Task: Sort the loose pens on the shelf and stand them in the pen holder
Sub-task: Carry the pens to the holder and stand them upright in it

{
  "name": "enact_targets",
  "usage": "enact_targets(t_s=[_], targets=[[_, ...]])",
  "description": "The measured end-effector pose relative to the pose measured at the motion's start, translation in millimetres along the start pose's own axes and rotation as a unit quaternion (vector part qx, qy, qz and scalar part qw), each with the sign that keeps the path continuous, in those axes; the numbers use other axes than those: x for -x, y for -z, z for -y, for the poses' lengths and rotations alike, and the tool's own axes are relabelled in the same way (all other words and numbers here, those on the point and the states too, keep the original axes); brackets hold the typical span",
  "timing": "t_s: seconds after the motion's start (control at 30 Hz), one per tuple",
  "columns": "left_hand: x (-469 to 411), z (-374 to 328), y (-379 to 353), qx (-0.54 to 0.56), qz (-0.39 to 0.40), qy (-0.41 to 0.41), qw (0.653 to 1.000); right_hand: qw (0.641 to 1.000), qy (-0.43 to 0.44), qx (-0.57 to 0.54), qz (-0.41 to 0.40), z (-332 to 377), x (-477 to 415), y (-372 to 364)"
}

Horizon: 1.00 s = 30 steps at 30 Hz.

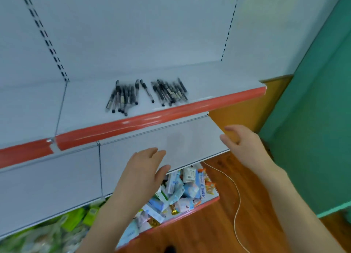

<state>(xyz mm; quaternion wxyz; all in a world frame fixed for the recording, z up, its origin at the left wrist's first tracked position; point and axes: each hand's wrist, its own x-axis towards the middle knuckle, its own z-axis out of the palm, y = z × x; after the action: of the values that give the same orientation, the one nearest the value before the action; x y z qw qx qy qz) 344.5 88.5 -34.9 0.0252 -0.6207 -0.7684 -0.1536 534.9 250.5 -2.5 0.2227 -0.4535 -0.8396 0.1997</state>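
Several black pens lie loose on a white shelf (218, 77) with a red front edge. They form a left cluster (122, 97), a single pen (147, 90) in the middle, and a right cluster (171, 91). No pen holder is in view. My left hand (143, 172) hovers below the shelf's front edge, fingers spread, holding nothing. My right hand (245, 144) is raised further right, also below the shelf, fingers apart and empty. Both hands are apart from the pens.
A lower shelf (207, 200) holds several small packaged boxes, with green packets (76, 218) to the left. A white cord (236, 211) trails over the wooden floor. A green wall (313, 119) stands at the right, and the white back panel rises behind the pens.
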Motion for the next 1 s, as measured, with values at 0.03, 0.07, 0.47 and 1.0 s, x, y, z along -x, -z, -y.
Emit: enact_targets(t_s=[0.03, 0.07, 0.47, 1.0], targets=[[-9, 3, 0, 0.002, -0.014, 0.01, 1.0, 1.0, 0.015, -0.002, 0.002, 2, -16, 0], [-20, 6, 2, 0.008, -0.03, 0.02, 0.999, 1.0, 0.029, -0.005, 0.001, 5, -33, 0], [-136, 70, 34, 0.001, -0.148, 0.249, 0.957, 0.988, 0.133, -0.053, 0.063, 24, -179, -23], [-220, 63, 15, 0.042, -0.076, 0.455, 0.886, 0.95, 0.213, 0.057, 0.219, 32, -284, -54]])
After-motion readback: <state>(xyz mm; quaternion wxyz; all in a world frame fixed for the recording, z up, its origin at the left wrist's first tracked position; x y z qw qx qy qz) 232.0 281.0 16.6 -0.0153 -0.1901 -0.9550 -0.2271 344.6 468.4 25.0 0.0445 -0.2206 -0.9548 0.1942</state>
